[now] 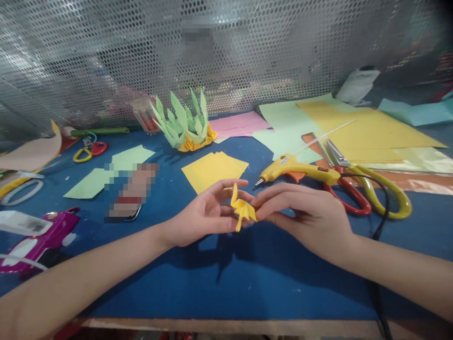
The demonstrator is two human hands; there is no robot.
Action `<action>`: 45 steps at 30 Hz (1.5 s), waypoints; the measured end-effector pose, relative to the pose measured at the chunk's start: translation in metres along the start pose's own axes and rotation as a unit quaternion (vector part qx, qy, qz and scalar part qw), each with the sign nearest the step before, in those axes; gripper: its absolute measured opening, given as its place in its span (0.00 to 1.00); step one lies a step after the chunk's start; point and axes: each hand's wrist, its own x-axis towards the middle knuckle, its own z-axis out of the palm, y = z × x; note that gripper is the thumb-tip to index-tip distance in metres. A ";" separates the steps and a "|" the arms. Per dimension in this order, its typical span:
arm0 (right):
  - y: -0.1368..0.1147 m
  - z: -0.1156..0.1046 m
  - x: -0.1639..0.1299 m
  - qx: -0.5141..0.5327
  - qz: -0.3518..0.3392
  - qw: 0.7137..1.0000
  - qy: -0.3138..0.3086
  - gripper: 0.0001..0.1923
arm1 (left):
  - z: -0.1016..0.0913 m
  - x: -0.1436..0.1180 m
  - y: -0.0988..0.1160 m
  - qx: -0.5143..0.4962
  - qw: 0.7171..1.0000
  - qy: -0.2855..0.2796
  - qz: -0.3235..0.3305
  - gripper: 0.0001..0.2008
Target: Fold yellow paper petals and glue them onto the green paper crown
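Since there's only the head view to go on, here's what we've got: the folded yellow paper piece (242,209) sits right between our two hands, held a bit above the blue counter (226,278). Our right hand (307,217) has it pinched at its right side with thumb and fingertips closed on the fold. Our left hand (207,212) is mostly open, fingers spread, palm turned toward the piece and touching or nearly touching its left side, we can't quite tell which. The piece's long axis runs roughly upright, one point sticking up and one hanging down. Both hands are about equally close. Just beyond sit the yellow paper squares (214,170), and the glue gun (300,171) lies past the right hand, nozzle pointing left, near the scissors (357,186)
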 end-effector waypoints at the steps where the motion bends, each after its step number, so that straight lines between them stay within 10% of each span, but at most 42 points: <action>1: -0.001 0.000 0.000 -0.015 -0.016 1.000 -0.009 0.07 | 0.001 -0.001 0.000 0.019 1.000 -0.003 0.000 0.26; 11: -0.004 0.007 -0.002 0.055 0.105 0.992 -0.051 0.06 | 0.000 -0.001 -0.001 0.024 0.998 0.060 -0.003 0.29; 15: -0.003 0.007 -0.003 0.083 0.129 0.986 -0.060 0.06 | 0.001 0.000 -0.001 0.028 0.998 0.048 -0.016 0.14; 33: -0.008 -0.001 -0.003 -0.105 -0.145 0.984 0.010 0.11 | 0.001 0.003 0.007 -0.031 0.991 0.060 -0.113 0.14; 45: -0.007 -0.002 -0.004 -0.113 -0.151 0.982 0.014 0.13 | 0.000 0.002 0.009 0.002 0.991 0.035 -0.132 0.12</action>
